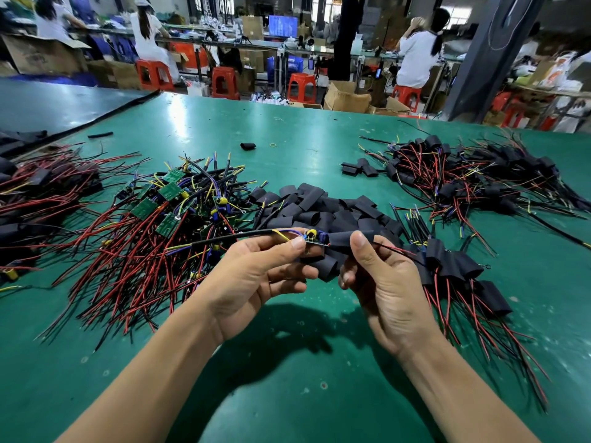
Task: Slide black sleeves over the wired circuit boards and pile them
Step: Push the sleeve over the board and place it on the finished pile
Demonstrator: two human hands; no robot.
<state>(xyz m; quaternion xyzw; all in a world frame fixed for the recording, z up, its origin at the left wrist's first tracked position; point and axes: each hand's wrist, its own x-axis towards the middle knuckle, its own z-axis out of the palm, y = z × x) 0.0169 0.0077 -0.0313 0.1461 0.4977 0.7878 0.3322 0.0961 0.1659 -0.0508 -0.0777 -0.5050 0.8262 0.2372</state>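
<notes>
My left hand [256,276] pinches a wired circuit board [315,239] between thumb and fingers, its black, yellow and blue leads trailing off to the left. My right hand [380,279] grips a black sleeve [342,239] whose open end meets the board's right end; thin red and black wires run out past the thumb to the right. Both are held above the green table [287,362]. Behind them lies a heap of empty black sleeves [319,209]. Bare green boards with red wires [166,219] are heaped at left. Sleeved boards [457,266] lie at right.
A larger pile of sleeved boards [473,177] sits at far right, another [38,199] at the left edge. Loose sleeves [359,169] and one stray sleeve [248,146] lie mid-table. People on red stools [225,81] work beyond the table's far edge, among cardboard boxes [348,97].
</notes>
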